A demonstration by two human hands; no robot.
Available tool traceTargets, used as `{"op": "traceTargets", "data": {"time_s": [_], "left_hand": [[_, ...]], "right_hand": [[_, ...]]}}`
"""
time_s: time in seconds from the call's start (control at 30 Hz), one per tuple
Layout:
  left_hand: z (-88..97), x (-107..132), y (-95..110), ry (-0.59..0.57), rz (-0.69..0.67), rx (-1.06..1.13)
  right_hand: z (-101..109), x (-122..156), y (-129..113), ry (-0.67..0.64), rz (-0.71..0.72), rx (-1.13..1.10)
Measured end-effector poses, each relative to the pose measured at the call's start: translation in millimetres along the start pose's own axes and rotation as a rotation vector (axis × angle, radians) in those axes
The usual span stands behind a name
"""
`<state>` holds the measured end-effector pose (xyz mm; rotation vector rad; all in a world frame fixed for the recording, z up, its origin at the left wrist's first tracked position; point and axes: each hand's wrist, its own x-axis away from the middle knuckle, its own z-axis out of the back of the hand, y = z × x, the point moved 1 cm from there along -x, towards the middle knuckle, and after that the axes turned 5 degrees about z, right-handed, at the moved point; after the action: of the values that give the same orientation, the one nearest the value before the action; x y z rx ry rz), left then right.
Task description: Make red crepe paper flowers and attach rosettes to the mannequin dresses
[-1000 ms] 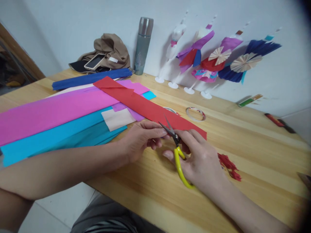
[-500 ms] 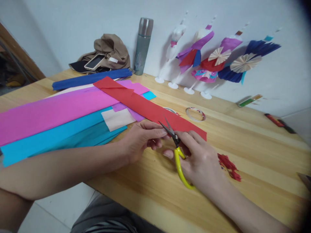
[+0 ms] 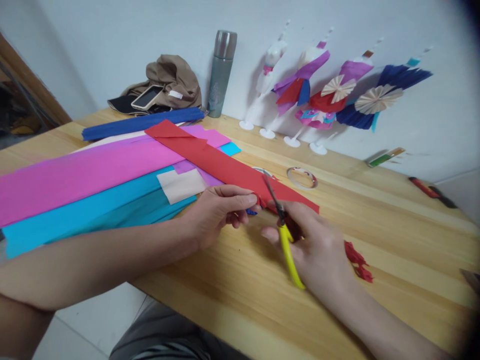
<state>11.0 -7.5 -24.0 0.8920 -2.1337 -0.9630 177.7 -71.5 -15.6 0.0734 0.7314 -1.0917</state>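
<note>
swung right, yellow-handled metal scissors [image 3: 286, 242] sit gripped in the right hand [image 3: 318, 245], just right of the small red paper piece [image 3: 261, 201] the left hand [image 3: 221, 212] pinches; cutting too close could nick that hand.

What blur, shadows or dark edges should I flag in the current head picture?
Head view: the scissors in the right hand look slightly smeared, perhaps from motion; same head view, a soft shadow falls on the wall left of the leftmost figure; also in the head view, the top right corner and right edge darken.
</note>
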Motion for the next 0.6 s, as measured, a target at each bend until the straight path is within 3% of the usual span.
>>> {"op": "traceTargets", "data": {"time_s": [0.17,0.27,0.47,0.6], "left_hand": [[2.2,-2,5,0.005,-0.067,-0.005],[2.4,-2,6,-0.029,-0.109,-0.033],[-2.7,7,14,-0.240,-0.180,-0.028],[0.3,8,26,-0.221,-0.258,0.004]], "right_hand": [[8,-2,7,-0.048,-0.253,-0.137],[7,-5,9,-0.138,-0.314,-0.110],[-6,1,5,-0.221,-0.140,0.205],[-8,9,-8,-0.331,-0.023,0.259]]}}
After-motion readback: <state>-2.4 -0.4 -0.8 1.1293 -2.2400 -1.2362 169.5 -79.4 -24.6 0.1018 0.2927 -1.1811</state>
